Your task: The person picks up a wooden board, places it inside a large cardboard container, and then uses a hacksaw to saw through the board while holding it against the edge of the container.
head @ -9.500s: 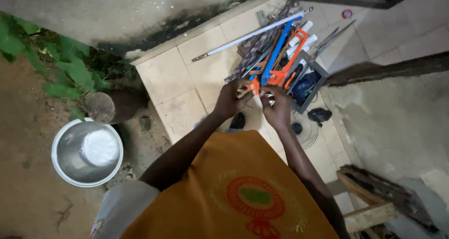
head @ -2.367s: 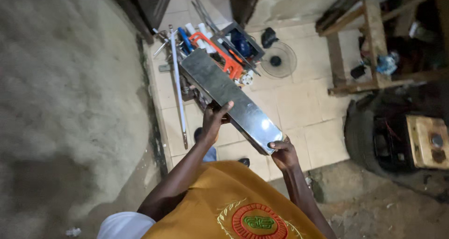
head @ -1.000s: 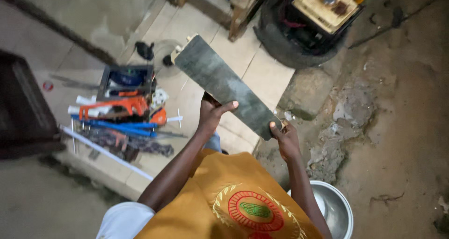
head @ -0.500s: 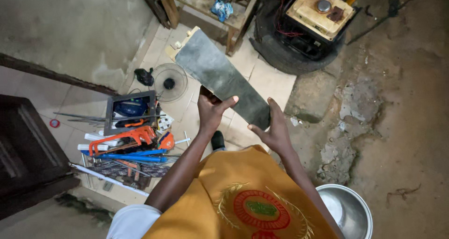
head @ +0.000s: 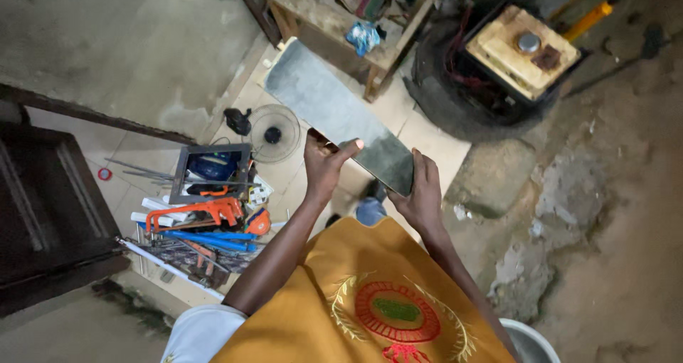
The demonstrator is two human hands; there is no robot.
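I hold the long grey panel (head: 340, 113) level: my left grip (head: 324, 167) is clamped on its side edge, my right grip (head: 421, 196) supports its near corner. Keep it clear of the wooden bench (head: 341, 22) beyond.

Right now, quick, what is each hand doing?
Left hand: closed on the long edge of the grey metal panel.
Right hand: closed on the near end of the same panel.

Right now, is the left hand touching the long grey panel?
Touching. The head view shows the left hand gripping the long grey panel at its edge, thumb lying across its face.
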